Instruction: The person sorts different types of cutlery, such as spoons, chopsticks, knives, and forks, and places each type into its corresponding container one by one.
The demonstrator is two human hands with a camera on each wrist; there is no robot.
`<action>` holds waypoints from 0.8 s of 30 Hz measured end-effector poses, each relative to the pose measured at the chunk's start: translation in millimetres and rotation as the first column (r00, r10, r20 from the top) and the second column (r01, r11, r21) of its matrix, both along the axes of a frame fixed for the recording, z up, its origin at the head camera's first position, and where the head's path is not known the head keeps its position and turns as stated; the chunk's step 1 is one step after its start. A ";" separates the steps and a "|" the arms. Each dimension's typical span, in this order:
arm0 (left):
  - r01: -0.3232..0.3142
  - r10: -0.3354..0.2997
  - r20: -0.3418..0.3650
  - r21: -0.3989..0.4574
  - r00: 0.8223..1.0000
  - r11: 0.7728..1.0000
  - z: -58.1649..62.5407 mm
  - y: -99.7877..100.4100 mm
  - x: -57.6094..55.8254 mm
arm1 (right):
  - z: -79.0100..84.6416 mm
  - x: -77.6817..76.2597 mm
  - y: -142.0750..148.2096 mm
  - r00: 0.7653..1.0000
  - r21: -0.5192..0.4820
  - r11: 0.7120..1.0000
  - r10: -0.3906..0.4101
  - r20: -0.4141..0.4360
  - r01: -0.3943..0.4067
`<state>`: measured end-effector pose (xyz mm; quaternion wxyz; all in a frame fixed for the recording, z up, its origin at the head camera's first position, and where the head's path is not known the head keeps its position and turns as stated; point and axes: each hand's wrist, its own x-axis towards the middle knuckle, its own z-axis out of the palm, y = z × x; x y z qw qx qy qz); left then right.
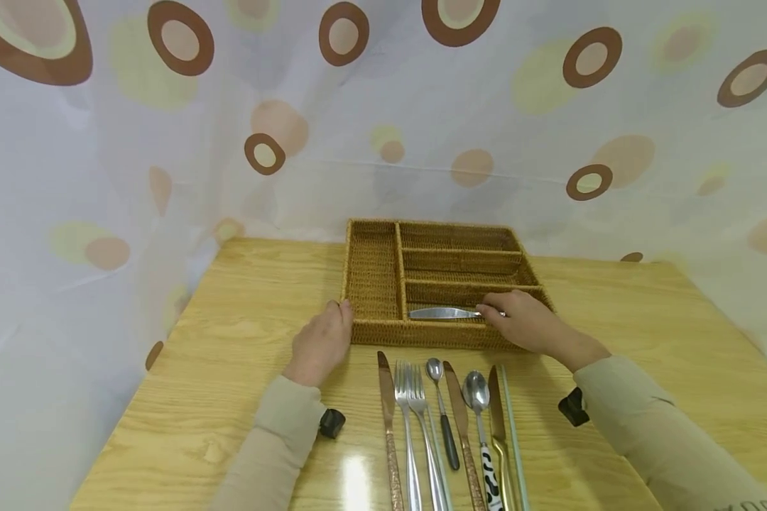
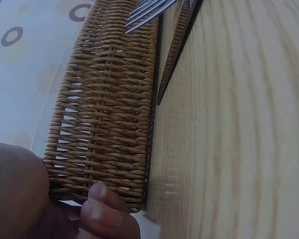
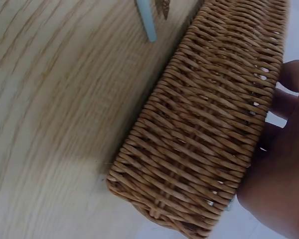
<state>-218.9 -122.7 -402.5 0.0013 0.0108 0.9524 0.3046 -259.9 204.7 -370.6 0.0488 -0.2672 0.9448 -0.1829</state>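
Note:
A woven wicker cutlery tray (image 1: 373, 331) with several compartments stands on the table. My left hand (image 1: 323, 342) grips its front left corner, the thumb at the rim and the fingertips (image 2: 99, 211) against the side in the left wrist view. Over the front compartment, my right hand (image 1: 524, 321) pinches a silver table knife (image 1: 444, 313) by its handle end. The knife lies lengthwise inside the tray, blade towards the divider. In the right wrist view the tray's front wall (image 3: 189, 129) hides the knife and much of the right hand (image 3: 281, 154).
In front of the tray lies a row of cutlery: two forks (image 1: 415, 411), a small dark-handled spoon (image 1: 444, 419), a larger spoon (image 1: 476, 390) with a patterned handle, several knives (image 1: 461, 426) and thin pale-blue sticks (image 1: 514, 440). A patterned curtain (image 1: 383, 106) hangs behind the table (image 1: 230, 333).

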 end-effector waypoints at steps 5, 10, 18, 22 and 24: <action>0.003 -0.003 -0.014 0.009 1.000 1.000 3.4 4.0 1.6 | -2.1 -0.5 4.5 0.999 0.026 0.999 -0.033 0.037 0.032; 0.004 -0.003 -0.022 0.012 1.000 1.000 4.8 5.4 2.1 | -2.5 -1.2 6.7 0.997 0.047 0.998 -0.055 0.061 0.052; -0.005 0.005 -0.030 0.002 1.000 1.000 1.7 4.8 1.2 | -8.2 -1.7 5.2 0.993 0.102 0.992 -0.089 0.082 0.080; -0.013 0.013 -0.026 0.004 1.000 1.000 0.9 3.7 2.3 | -10.0 -2.3 3.2 0.993 0.105 0.991 -0.091 0.081 0.082; -0.015 0.015 -0.020 0.006 1.000 1.000 -0.3 2.7 2.4 | -10.6 -1.7 2.5 0.993 0.101 0.991 -0.090 0.074 0.083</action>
